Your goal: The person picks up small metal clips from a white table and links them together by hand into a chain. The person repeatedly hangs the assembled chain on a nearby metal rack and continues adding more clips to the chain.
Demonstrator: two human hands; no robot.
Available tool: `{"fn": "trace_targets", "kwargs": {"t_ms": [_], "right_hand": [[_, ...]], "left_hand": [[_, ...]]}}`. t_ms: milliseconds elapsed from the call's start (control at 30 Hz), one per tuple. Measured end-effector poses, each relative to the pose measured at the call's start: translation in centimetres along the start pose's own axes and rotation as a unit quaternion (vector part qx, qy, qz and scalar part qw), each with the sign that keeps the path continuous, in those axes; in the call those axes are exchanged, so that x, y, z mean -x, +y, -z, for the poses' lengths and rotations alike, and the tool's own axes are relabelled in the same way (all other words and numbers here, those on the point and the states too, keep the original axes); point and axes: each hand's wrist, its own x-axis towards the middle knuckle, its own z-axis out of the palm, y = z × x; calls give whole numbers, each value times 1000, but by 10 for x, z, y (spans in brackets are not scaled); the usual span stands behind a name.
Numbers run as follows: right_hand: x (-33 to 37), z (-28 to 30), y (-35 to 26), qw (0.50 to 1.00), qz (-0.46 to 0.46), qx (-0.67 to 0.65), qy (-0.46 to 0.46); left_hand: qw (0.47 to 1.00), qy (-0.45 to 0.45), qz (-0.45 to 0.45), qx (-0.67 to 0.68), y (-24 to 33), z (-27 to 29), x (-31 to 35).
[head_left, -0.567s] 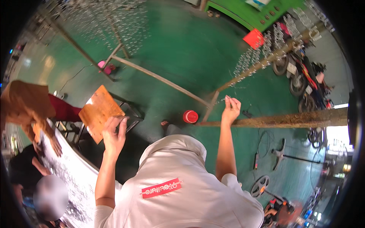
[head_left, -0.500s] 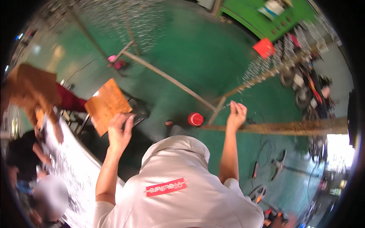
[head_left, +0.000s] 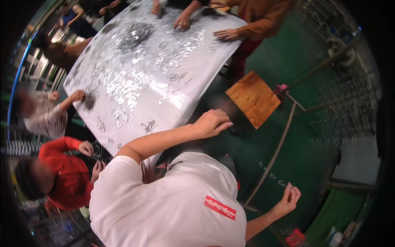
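In front of my chest, my left hand (head_left: 212,123) has its fingers curled together. Whatever it holds, if anything, is hidden. Lower right, my right hand (head_left: 291,196) pinches the end of a string of small metal loops (head_left: 281,182). The loops trail away to the upper left over the green floor; any thread between them is too thin to see. To the left, the white table (head_left: 189,88) bears heaps of small shiny metal loops (head_left: 123,88). Darker pieces (head_left: 135,35) lie farther back on it.
A wooden stool (head_left: 253,99) stands beyond my left hand. A metal frame bar (head_left: 273,154) crosses the floor between my hands. Several people work round the table, one in a red top (head_left: 61,164) close at left. Rows of hanging metal pieces (head_left: 341,119) are at far right.
My view has swung left, bringing the table and the people round it into the picture. My hands are farther apart. The right hand keeps its pinch on the string.
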Motion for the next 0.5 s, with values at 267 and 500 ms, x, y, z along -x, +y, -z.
{"fn": "trace_targets", "kwargs": {"t_ms": [267,500], "right_hand": [[-79,-125,-72,968,110,-74,-211],[-109,-246,-95,888,181,-127,-404]], "left_hand": [[936,220,261,-83,-93,29,91],[862,286,347,-234,-175,24,70]]}}
